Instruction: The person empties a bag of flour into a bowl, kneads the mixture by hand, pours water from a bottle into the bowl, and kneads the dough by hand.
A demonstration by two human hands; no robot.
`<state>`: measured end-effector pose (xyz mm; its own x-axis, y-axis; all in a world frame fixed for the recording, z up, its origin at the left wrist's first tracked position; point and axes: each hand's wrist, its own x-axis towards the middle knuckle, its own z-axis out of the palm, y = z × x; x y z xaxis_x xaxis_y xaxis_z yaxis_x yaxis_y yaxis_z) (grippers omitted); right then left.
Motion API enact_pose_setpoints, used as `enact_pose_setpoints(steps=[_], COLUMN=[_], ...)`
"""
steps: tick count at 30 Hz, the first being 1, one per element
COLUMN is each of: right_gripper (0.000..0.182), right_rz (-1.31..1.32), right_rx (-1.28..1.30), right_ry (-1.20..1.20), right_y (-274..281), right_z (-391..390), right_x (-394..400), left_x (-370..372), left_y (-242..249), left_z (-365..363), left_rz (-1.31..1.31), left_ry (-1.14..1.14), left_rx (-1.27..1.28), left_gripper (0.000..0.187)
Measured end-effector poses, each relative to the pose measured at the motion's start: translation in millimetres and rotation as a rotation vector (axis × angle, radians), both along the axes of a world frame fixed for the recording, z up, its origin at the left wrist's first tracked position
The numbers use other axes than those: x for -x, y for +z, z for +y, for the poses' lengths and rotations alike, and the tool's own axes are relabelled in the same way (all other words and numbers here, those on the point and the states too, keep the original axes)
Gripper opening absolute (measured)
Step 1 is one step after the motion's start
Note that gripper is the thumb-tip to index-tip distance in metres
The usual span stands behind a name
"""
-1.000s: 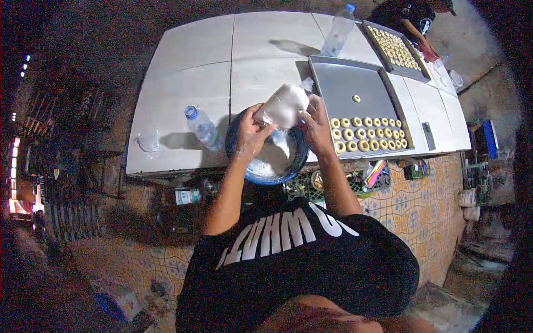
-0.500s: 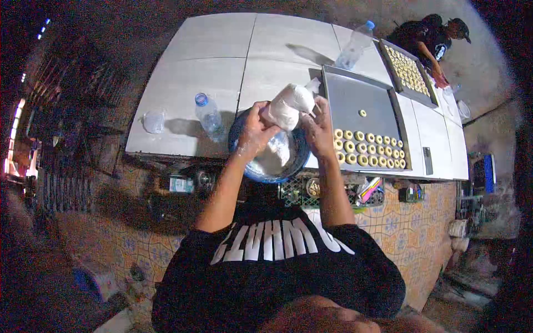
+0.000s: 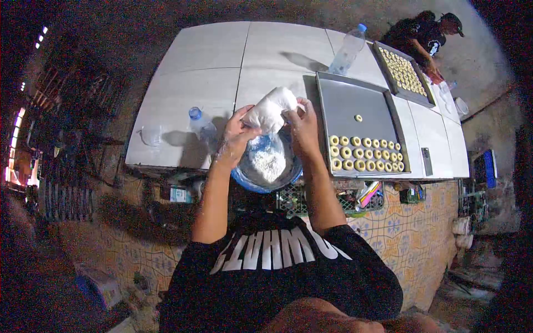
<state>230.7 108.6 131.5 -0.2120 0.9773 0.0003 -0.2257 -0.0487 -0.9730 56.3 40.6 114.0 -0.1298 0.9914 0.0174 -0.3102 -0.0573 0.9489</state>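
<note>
A white plastic bag of powder (image 3: 270,111) is held up between both hands, tilted over a blue basin (image 3: 244,178). My left hand (image 3: 239,136) grips the bag's left end, fingers and thumb pressed on it. On the other side my right hand (image 3: 302,126) pinches the bag near its right end. A heap of white powder (image 3: 267,165) lies in the basin below. Just right of the basin a metal tray (image 3: 355,105) carries rows of ring-shaped dough pieces (image 3: 360,165), with one ring apart from the rows.
An open bottle (image 3: 204,129) and a clear plastic container (image 3: 151,135) stand on the left of the white table (image 3: 205,47). A capped bottle (image 3: 348,51) stands behind the tray. Further right are a second full tray (image 3: 404,72) and another person (image 3: 425,36).
The bag has moved slightly left and leans more to the side. More white powder shows heaped in the basin. The whole view has shifted a little.
</note>
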Motion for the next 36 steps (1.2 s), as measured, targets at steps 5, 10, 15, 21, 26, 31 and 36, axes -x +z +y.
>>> enact_pose_setpoints(steps=[5,10,15,21,26,31,36], right_gripper=[0.034,0.041,0.044,0.045,0.041,0.043,0.05], right_rz=[0.061,0.109,0.153,0.233,0.265,0.285,0.193], right_rx=[0.032,-0.22,-0.374,-0.238,-0.26,-0.192,-0.305], right_ry=[0.068,0.091,0.088,-0.024,0.017,-0.051,-0.02], right_y=[-7,4,3,8,28,39,30], right_z=[8,8,11,15,15,13,15], right_x=[-1,-10,-20,-21,-24,-20,-23], left_x=[-4,-6,-23,-30,-24,-27,-25], left_y=[8,17,30,50,63,72,68], left_z=[3,15,19,31,32,31,28], left_rz=[-0.016,0.277,0.29,0.382,0.291,0.219,0.093], left_ry=[-0.001,0.012,0.022,-0.028,-0.071,-0.056,-0.104], left_rx=[-0.054,-0.247,-0.235,-0.349,-0.282,-0.331,-0.312], left_gripper=[0.068,0.067,0.067,0.065,0.062,0.063,0.067])
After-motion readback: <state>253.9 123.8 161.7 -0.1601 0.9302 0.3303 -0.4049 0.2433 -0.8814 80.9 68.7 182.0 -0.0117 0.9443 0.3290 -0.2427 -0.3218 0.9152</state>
